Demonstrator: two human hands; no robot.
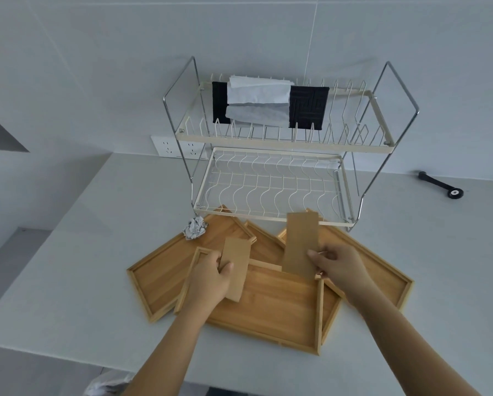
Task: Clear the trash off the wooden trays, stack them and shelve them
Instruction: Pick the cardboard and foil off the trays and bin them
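Three wooden trays lie overlapping on the white counter: a left tray (156,278), a front tray (271,312) on top and a right tray (382,270). My left hand (211,278) is shut on a brown cardboard piece (236,267) above the front tray. My right hand (339,267) is shut on a taller brown cardboard piece (299,244), held upright over the trays. A crumpled paper ball (194,227) rests at the far corner of the left tray.
A two-tier wire dish rack (271,184) stands behind the trays; its upper tier holds a black cloth (308,107) and white paper (256,92). A black tool (439,184) lies at the right. A plastic bag (105,384) shows below the counter edge.
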